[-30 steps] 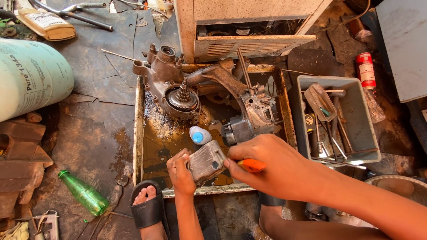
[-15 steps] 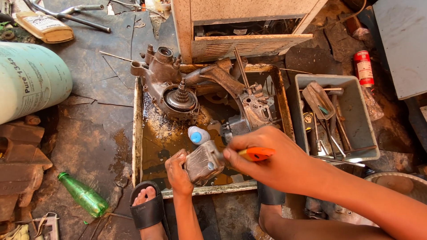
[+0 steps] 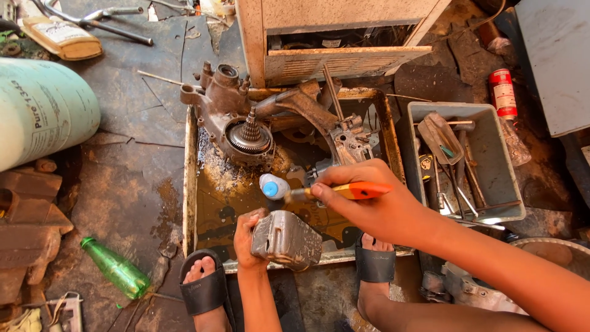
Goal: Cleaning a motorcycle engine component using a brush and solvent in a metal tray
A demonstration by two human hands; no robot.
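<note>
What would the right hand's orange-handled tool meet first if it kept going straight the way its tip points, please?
The right hand aims the tool leftward. First in that line seems to be the small white bottle with a blue cap, just past the tip; depth is hard to judge, so it might pass above it.

A stained, cracked concrete floor (image 3: 123, 178) carries a rusty metal tray (image 3: 189, 184), a grey tool bin (image 3: 491, 166), a pale green gas cylinder (image 3: 37, 117), a green glass bottle (image 3: 115, 268), a red spray can (image 3: 503, 92) and rusty scrap parts (image 3: 24, 227).
</note>
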